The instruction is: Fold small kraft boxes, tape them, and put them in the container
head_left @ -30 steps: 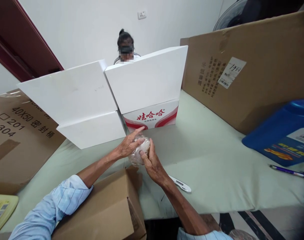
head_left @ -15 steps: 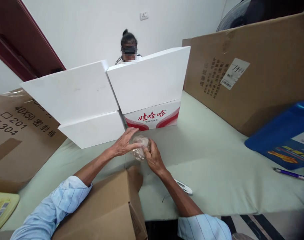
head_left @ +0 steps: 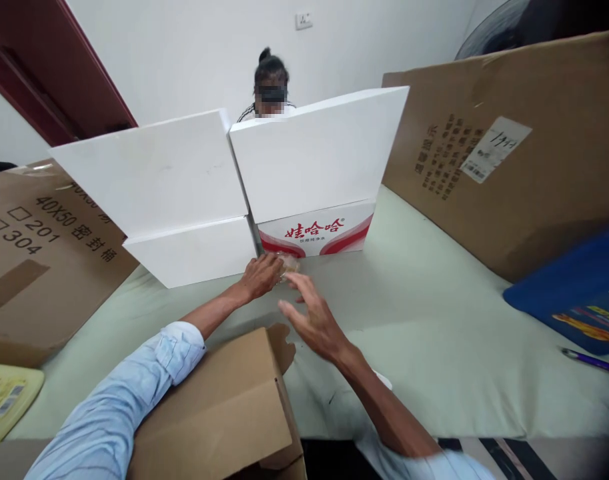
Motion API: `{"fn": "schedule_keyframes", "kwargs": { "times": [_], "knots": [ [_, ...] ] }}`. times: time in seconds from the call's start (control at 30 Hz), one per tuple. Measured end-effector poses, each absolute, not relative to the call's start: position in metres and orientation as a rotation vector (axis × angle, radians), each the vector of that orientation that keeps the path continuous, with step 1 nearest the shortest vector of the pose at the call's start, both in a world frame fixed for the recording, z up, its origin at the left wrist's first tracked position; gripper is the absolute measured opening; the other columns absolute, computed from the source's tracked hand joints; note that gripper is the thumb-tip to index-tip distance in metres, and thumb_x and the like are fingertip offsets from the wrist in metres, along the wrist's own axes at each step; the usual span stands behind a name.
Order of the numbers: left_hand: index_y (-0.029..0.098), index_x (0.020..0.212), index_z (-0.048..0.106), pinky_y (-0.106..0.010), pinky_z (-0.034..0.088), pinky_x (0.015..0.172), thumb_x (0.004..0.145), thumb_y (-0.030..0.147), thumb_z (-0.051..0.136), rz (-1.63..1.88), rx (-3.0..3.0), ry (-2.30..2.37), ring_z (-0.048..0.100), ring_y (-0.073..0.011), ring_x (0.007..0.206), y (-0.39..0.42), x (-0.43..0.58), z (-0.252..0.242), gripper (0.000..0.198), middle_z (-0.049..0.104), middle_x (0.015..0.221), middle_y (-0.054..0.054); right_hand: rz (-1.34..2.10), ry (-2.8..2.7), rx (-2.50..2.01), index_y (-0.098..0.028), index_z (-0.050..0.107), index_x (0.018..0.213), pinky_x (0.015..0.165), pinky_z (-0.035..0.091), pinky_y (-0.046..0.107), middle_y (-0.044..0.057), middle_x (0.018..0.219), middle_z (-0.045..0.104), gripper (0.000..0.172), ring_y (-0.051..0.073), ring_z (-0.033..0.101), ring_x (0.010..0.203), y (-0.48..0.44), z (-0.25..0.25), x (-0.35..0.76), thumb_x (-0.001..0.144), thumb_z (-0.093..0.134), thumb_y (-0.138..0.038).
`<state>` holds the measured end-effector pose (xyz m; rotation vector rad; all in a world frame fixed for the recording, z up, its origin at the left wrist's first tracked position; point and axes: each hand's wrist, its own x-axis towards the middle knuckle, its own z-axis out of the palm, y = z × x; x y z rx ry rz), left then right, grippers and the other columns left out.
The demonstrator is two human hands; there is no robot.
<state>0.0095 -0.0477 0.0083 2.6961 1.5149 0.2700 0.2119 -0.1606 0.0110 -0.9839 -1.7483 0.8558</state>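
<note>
Just in front of the white box with red lettering (head_left: 316,231) is a small crinkled bundle of clear plastic (head_left: 288,265); what it wraps cannot be made out. My left hand (head_left: 263,275) is closed over its left side, fingertips partly hidden. Close by on the right, my right hand (head_left: 315,319) is open, thumb and fingers apart, its fingertips near the bundle. Below both hands stands an open brown cardboard box (head_left: 214,400), with one flap (head_left: 281,343) sticking out to its right.
White panels (head_left: 154,180) form a wall across the table (head_left: 424,320); a person (head_left: 271,80) sits behind it. Large cartons stand left (head_left: 59,267) and right (head_left: 509,147). A blue jug (head_left: 569,287), a pen (head_left: 591,362) and a yellow container (head_left: 9,400) lie at the sides.
Both hands held the plastic bundle earlier. It has moved forward to the foot of the lettered box with my left hand, while my right hand has let go and opened. The view has shifted slightly.
</note>
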Motion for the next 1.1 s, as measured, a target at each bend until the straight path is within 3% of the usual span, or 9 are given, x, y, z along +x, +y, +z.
{"fn": "schedule_keyframes", "kwargs": {
  "times": [0.07,0.2,0.3,0.43,0.6,0.73,0.9,1.0,1.1],
  "knots": [
    [0.024,0.136,0.058,-0.056,0.047,0.110,0.098,0.025,0.065,0.261,2.668,1.500,0.055,-0.0377,0.136,-0.044,0.012,0.008,0.039,0.056,0.148,-0.016,0.962,-1.930,-0.873,-0.036,0.048,0.160,0.121,0.048,0.053,0.008,0.165,0.048,0.063,0.029,0.050,0.150,-0.214,0.027,0.235,0.100,0.066,-0.035],
    [0.026,0.139,0.059,-0.054,0.049,0.110,0.096,0.035,0.069,0.230,2.624,1.427,0.055,-0.0383,0.140,-0.040,0.009,0.012,0.045,0.055,0.155,-0.014,0.911,-2.253,-0.733,-0.041,0.036,0.167,0.120,0.049,0.056,0.010,0.171,0.040,0.097,0.034,0.041,0.157,-0.274,0.050,0.253,0.085,0.085,-0.028],
    [0.025,0.143,0.059,-0.051,0.052,0.109,0.095,0.032,0.069,0.224,2.612,1.379,0.055,-0.0384,0.143,-0.041,0.004,0.017,0.050,0.055,0.158,-0.014,0.741,-2.312,-0.614,-0.035,0.053,0.158,0.121,0.046,0.059,0.012,0.171,0.041,0.086,0.037,0.040,0.157,-0.277,0.047,0.232,0.079,0.081,-0.016],
    [0.027,0.154,0.051,-0.048,0.053,0.110,0.093,0.033,0.071,0.278,2.600,1.314,0.057,-0.0357,0.143,-0.050,-0.009,0.033,0.064,0.052,0.162,-0.013,0.620,-2.270,-0.466,-0.026,0.070,0.137,0.115,0.049,0.056,0.015,0.153,0.061,0.060,0.034,0.056,0.142,-0.258,0.033,0.205,0.080,0.069,-0.008],
    [0.021,0.145,0.062,-0.046,0.051,0.116,0.097,0.040,0.068,0.474,2.540,1.190,0.058,-0.0315,0.142,-0.089,-0.059,0.084,0.052,0.060,0.153,-0.015,0.897,-2.092,-0.426,-0.024,0.074,0.129,0.105,0.053,0.044,0.012,0.131,0.073,0.031,0.029,0.068,0.120,-0.230,0.042,0.211,0.100,0.066,-0.033],
    [0.020,0.126,0.074,-0.042,0.059,0.102,0.098,0.043,0.071,0.854,2.197,1.187,0.067,-0.0307,0.129,-0.171,-0.112,0.133,0.036,0.070,0.141,-0.015,1.174,-1.957,-0.536,-0.023,0.079,0.116,0.088,0.054,0.036,0.008,0.112,0.076,0.045,0.027,0.069,0.102,-0.209,0.062,0.223,0.102,0.062,-0.062],
    [0.025,0.111,0.077,-0.046,0.056,0.109,0.100,0.033,0.071,1.213,1.908,1.101,0.061,-0.0318,0.139,-0.285,-0.145,0.140,0.015,0.068,0.146,-0.010,1.485,-1.765,-0.742,-0.019,0.074,0.089,0.056,0.040,0.026,0.000,0.072,0.062,0.049,0.015,0.054,0.064,-0.204,0.071,0.223,0.090,0.076,-0.068],
    [0.027,0.118,0.079,-0.050,0.048,0.119,0.102,0.038,0.067,1.057,2.017,1.192,0.054,-0.0338,0.146,-0.317,-0.139,0.122,0.023,0.060,0.157,-0.009,1.594,-1.743,-0.742,-0.018,0.065,0.076,0.051,0.032,0.025,-0.003,0.061,0.052,0.052,0.011,0.044,0.056,-0.208,0.070,0.215,0.088,0.078,-0.067],
    [0.030,0.140,0.072,-0.055,0.046,0.120,0.105,0.047,0.060,0.801,2.129,1.343,0.058,-0.0362,0.140,-0.324,-0.126,0.105,0.041,0.062,0.152,-0.011,1.627,-1.774,-0.748,-0.018,0.066,0.081,0.051,0.034,0.026,-0.003,0.063,0.054,0.052,0.011,0.046,0.055,-0.213,0.072,0.208,0.085,0.080,-0.068]
  ]
}}
